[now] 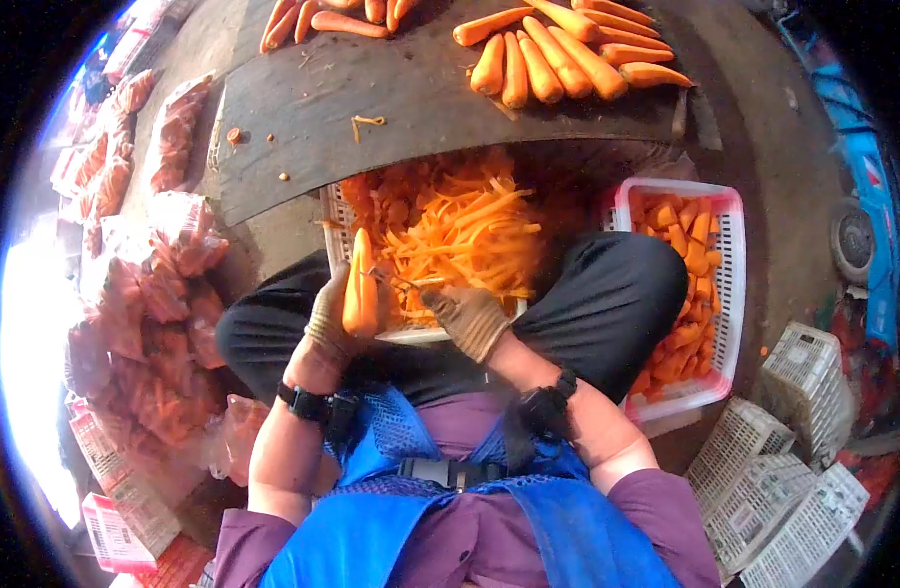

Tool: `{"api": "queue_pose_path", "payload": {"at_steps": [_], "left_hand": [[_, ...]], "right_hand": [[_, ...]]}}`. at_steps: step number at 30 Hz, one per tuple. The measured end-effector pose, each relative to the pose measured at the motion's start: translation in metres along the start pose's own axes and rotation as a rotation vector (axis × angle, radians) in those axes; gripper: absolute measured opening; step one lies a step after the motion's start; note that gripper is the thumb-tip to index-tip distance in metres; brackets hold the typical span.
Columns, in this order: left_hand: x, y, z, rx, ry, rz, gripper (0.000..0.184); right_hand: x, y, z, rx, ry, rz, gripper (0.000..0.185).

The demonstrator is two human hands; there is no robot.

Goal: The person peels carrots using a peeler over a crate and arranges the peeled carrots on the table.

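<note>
My left hand [334, 314], in a knit glove, is wrapped round a carrot [360, 299], its narrow end pointing away from me. My right hand [469, 319], also gloved, is closed just right of the carrot. A thin dark tool [407, 284] reaches from its fingers towards the carrot; its exact kind is blurred. Under and beyond both hands sits a pale plastic basket [338, 208] between my legs, heaped with long orange carrot peelings [469, 230].
Beyond the basket, a dark board [391, 103] bears whole carrots [558, 61]. A red-and-white crate [732, 284] of cut carrot pieces [687, 245] stands by my right knee. Bagged carrots [156, 314] pile up at left. Grey crates [763, 485] and a blue vehicle [866, 186] are at right.
</note>
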State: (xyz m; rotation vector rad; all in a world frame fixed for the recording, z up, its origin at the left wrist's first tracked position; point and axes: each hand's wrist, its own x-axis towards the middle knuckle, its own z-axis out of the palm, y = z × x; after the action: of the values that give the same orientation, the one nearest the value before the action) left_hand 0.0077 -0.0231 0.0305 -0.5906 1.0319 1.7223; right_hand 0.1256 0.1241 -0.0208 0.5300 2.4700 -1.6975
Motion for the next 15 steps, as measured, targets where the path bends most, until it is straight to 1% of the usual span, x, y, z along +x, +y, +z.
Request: {"api": "queue_pose_path", "payload": {"at_steps": [1, 3, 6, 9, 11, 13, 14, 15], "left_hand": [[0.007, 0.001, -0.004, -0.027, 0.041, -0.001, 0.041], [0.022, 0.002, -0.013, -0.079, 0.123, -0.004, 0.039], [0.039, -0.002, -0.016, -0.073, 0.143, 0.046, 0.039], [0.038, -0.001, -0.006, -0.142, 0.132, -0.076, 0.039], [0.043, -0.008, -0.006, -0.04, 0.095, -0.048, 0.04], [0.036, -0.013, -0.001, 0.041, 0.043, -0.048, 0.041], [0.026, -0.01, -0.001, 0.017, -0.065, -0.159, 0.042], [0.01, -0.013, 0.008, 0.104, -0.069, -0.121, 0.045]], "right_hand": [[0.0, -0.001, 0.002, 0.021, 0.036, -0.066, 0.061], [-0.002, -0.006, 0.002, 0.062, 0.003, -0.078, 0.06], [-0.001, -0.004, 0.006, 0.042, -0.01, -0.083, 0.059], [-0.001, -0.004, 0.007, 0.035, 0.007, -0.023, 0.058], [-0.001, -0.003, 0.005, 0.008, -0.021, 0.029, 0.059], [0.005, 0.006, 0.003, -0.058, -0.082, 0.079, 0.065], [0.01, 0.021, 0.011, -0.045, 0.02, 0.004, 0.065], [0.016, 0.043, 0.024, -0.029, 0.125, -0.067, 0.065]]}}
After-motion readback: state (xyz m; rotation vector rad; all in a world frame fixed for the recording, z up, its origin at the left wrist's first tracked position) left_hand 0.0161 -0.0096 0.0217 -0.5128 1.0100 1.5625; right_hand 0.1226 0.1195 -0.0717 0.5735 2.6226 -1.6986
